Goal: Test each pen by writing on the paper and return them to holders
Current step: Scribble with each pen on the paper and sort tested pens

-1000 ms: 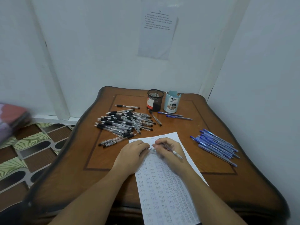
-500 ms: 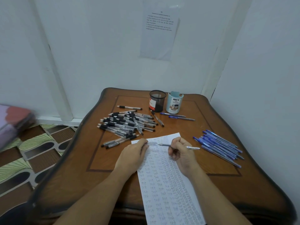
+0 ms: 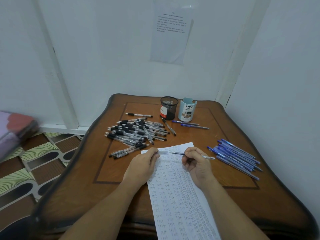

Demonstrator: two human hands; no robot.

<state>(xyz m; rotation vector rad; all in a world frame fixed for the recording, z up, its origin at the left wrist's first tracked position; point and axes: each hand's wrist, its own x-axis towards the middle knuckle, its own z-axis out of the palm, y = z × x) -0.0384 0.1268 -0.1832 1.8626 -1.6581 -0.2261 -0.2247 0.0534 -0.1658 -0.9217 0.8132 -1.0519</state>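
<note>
Right grip (image 3: 197,163): pinching uncapped pen (image 3: 178,153), tip pointing left, above top of paper (image 3: 174,201).
Left grip (image 3: 143,164): pinching clear cap (image 3: 163,152), just short of tip.
Mesh holder (image 3: 168,108), blue holder (image 3: 187,110): upright, side by side, far end of counter (image 3: 225,196).

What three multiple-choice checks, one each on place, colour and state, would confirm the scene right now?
1. Where do the blue pens lie? A on the floor; B on the table, right of the paper; C in a drawer.
2. What colour is the mesh holder? A black; B yellow; C white.
3. The pen in the right hand is: A capped; B snapped; C uncapped, its cap in the left hand.
Answers: B, they lie beside the paper's right edge; A, its mesh is dark; C, the bare tip faces the cap.
</note>
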